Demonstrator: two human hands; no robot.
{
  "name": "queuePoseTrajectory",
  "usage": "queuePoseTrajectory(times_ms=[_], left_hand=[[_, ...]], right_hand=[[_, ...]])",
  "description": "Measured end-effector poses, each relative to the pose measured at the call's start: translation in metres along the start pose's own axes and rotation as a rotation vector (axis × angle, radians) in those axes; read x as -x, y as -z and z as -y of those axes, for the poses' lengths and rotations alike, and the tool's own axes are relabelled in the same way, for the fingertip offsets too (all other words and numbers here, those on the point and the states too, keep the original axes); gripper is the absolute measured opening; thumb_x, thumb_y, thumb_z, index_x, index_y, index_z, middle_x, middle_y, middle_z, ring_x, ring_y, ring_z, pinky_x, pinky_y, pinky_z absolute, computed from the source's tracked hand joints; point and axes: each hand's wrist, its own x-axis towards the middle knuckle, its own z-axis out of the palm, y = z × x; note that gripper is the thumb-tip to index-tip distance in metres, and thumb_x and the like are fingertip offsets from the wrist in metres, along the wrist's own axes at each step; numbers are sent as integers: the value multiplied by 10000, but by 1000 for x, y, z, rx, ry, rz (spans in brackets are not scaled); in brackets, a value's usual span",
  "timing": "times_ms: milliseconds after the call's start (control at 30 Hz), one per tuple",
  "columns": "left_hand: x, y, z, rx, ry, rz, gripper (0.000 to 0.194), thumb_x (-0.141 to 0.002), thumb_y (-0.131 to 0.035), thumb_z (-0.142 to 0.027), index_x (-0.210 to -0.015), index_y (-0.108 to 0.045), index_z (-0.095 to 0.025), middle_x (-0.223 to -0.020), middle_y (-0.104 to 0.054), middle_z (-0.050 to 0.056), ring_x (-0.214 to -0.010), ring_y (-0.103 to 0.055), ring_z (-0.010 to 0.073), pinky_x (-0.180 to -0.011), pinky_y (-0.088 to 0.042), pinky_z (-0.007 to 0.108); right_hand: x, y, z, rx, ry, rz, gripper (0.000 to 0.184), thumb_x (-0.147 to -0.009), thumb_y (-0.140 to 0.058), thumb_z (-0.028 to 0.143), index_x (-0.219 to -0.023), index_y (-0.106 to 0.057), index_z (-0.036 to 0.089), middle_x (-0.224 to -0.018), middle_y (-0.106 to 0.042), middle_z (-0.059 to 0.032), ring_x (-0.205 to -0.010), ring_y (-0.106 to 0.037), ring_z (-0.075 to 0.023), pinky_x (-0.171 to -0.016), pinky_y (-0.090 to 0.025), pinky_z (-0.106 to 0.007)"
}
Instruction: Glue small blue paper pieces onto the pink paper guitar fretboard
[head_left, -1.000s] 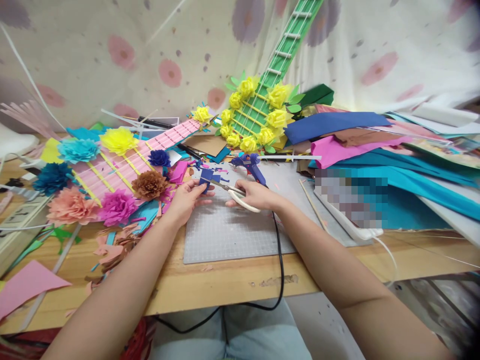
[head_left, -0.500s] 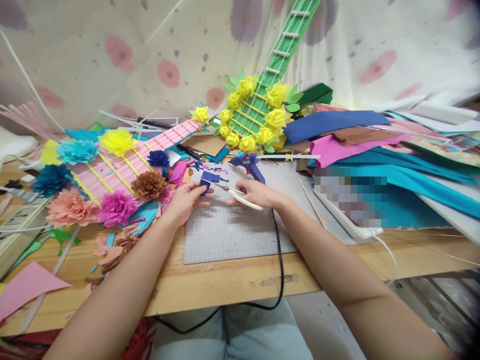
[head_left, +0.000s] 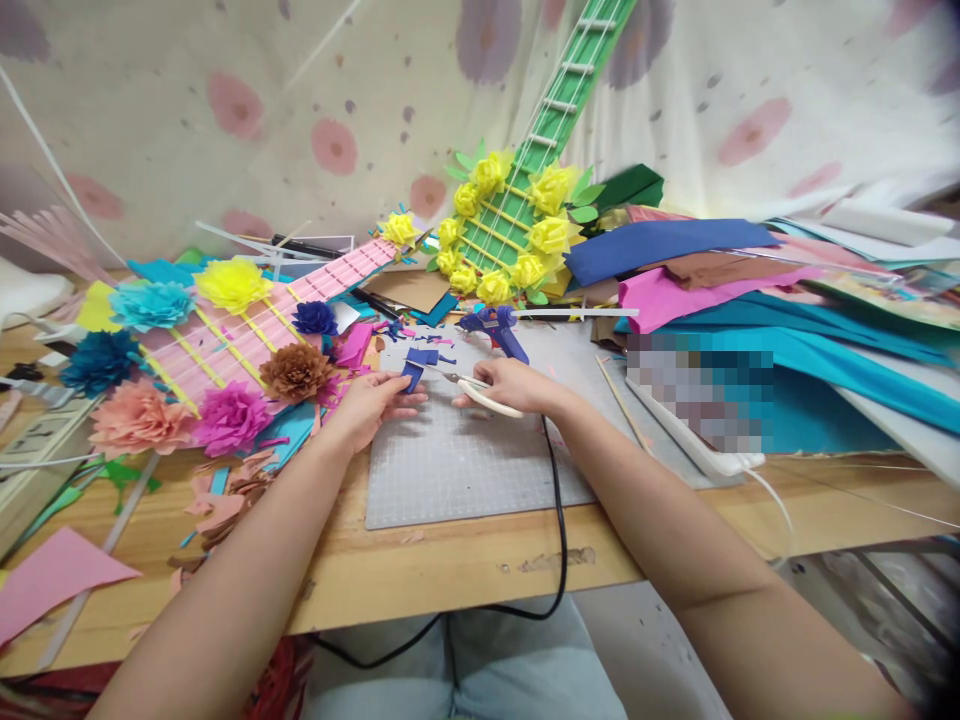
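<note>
Between the fingers of my left hand (head_left: 375, 405) is a small piece of dark blue paper (head_left: 415, 372), held above the cutting mat (head_left: 450, 475). My right hand (head_left: 510, 388) grips scissors with white handles (head_left: 491, 398), and their blades point left onto the blue paper. Behind the scissors a blue glue gun (head_left: 499, 328) lies on the mat. Small blue and pink paper scraps (head_left: 397, 328) are scattered just beyond the held piece.
To the left lies a pink paper guitar (head_left: 225, 350) with paper flowers. A green guitar (head_left: 536, 170) with yellow roses leans at the back. Coloured paper sheets (head_left: 675, 250) are piled right, behind a white-edged device (head_left: 690, 430). A black cable (head_left: 559, 500) hangs over the table edge.
The blue paper has turned slightly in my left hand, and the scissor blades now lie across it. Both hands have stayed nearly in place.
</note>
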Motion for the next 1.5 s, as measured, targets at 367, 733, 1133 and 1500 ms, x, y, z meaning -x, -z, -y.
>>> queuePoseTrajectory(times_ms=[367,733,1133,1500], left_hand=[[-4,5,3,-87,43,-17,103,-796,-571,-94,-701,-609,-83,-705,-694,89,-599,-666,129,-455,-500,168],[-2,0,0,-14,-98,-126,20,-794,-568,-123,-809,-560,-114,-779,-694,67,-559,-653,120,-439,-504,188],[0,-6,3,117,-234,-64,25,-821,-506,-138,-833,-486,-144,-661,-650,7,-493,-599,83,-451,-518,189],[-1,-5,5,104,-231,-35,63,-787,-552,-152,-813,-496,-143,-694,-666,20,-491,-596,79,-458,-514,184]], right_hand=[[1,-2,9,165,-55,20,536,-668,-549,711,-720,-581,179,-722,-616,-39,-674,-520,-154,-542,-295,-247],[2,-2,2,50,6,-86,475,-712,-545,657,-788,-527,189,-797,-620,-33,-704,-545,-155,-566,-325,-234],[8,-7,5,28,92,-33,497,-696,-543,666,-863,-474,203,-787,-588,-17,-688,-528,-155,-567,-329,-243],[6,-5,5,-97,38,38,508,-632,-597,683,-726,-498,194,-709,-585,-3,-645,-493,-131,-540,-301,-240]])
